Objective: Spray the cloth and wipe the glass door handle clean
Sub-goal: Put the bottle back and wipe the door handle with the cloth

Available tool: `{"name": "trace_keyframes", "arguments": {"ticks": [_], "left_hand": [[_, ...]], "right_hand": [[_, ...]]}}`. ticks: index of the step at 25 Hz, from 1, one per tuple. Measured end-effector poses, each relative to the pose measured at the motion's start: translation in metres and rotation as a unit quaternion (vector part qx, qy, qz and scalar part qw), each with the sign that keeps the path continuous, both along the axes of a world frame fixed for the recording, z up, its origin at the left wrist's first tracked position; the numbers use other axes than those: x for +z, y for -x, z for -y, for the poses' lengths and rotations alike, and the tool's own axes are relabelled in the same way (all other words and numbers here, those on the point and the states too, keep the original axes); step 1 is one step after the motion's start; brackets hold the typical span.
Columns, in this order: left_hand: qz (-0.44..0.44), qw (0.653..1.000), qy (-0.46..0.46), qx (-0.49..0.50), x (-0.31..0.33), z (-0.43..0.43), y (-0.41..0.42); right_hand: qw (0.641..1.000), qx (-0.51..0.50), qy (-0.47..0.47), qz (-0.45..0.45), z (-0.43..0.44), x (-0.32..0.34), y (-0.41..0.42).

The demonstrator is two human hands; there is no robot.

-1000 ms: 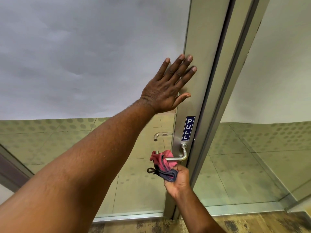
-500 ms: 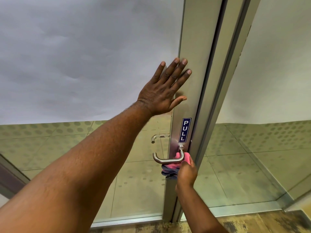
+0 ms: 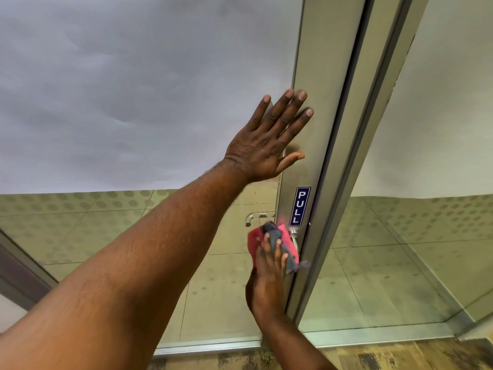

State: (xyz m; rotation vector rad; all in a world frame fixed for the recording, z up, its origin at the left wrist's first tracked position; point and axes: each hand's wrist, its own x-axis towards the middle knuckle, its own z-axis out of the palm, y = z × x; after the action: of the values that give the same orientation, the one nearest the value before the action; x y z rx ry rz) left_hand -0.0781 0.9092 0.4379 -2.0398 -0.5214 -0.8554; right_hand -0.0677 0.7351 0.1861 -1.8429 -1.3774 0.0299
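Observation:
A pink and grey cloth [image 3: 285, 245] is pressed over the metal lever handle [image 3: 294, 236] of the glass door, just below a blue PULL sign [image 3: 299, 206]. My right hand [image 3: 268, 273] holds the cloth against the handle, so most of the lever is hidden under it. My left hand [image 3: 269, 140] lies flat with fingers spread on the door's metal frame [image 3: 320, 102], above the sign. A second lever handle [image 3: 257, 217] shows through the glass on the far side.
The door's upper pane [image 3: 133, 89] is frosted; the lower pane is clear and shows a tiled floor behind. A fixed glass panel [image 3: 426, 236] stands to the right of the frame. Patterned flooring [image 3: 373, 356] runs along the bottom edge.
My right hand has moved the cloth from under the handle's inner end up and over the lever, covering it. My left hand stays flat on the frame.

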Motion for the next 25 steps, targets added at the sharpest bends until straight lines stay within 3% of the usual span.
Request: {"name": "trace_keyframes", "arguments": {"ticks": [4, 9, 12, 15, 17, 20, 22, 25], "left_hand": [[-0.001, 1.000, -0.001, 0.005, 0.001, 0.001, 0.000], [-0.001, 1.000, 0.006, -0.001, 0.000, 0.002, 0.001], [-0.004, 1.000, 0.012, -0.003, 0.001, 0.003, 0.002], [-0.014, 1.000, 0.014, -0.007, 0.002, 0.005, 0.003], [-0.023, 0.999, 0.028, -0.004, 0.004, 0.009, 0.003], [-0.030, 0.998, 0.058, 0.003, 0.006, 0.014, 0.007], [-0.037, 0.995, 0.087, 0.009, 0.009, 0.022, 0.009], [-0.027, 0.989, 0.145, 0.010, 0.012, 0.044, 0.008]], "right_hand": [[0.986, 0.110, 0.111, 0.056, -0.013, 0.007, 0.006], [0.982, 0.115, 0.005, 0.148, 0.010, -0.002, -0.022], [0.984, 0.113, 0.017, 0.135, 0.025, -0.007, -0.038], [0.995, 0.097, 0.020, 0.026, 0.041, 0.002, -0.053], [0.988, 0.076, 0.009, -0.135, 0.045, 0.019, -0.056], [0.895, 0.028, -0.041, -0.444, 0.047, 0.060, -0.066], [0.844, -0.003, -0.027, -0.536, 0.058, 0.077, -0.083], [0.781, 0.039, -0.054, -0.621, 0.083, 0.091, -0.105]]}}
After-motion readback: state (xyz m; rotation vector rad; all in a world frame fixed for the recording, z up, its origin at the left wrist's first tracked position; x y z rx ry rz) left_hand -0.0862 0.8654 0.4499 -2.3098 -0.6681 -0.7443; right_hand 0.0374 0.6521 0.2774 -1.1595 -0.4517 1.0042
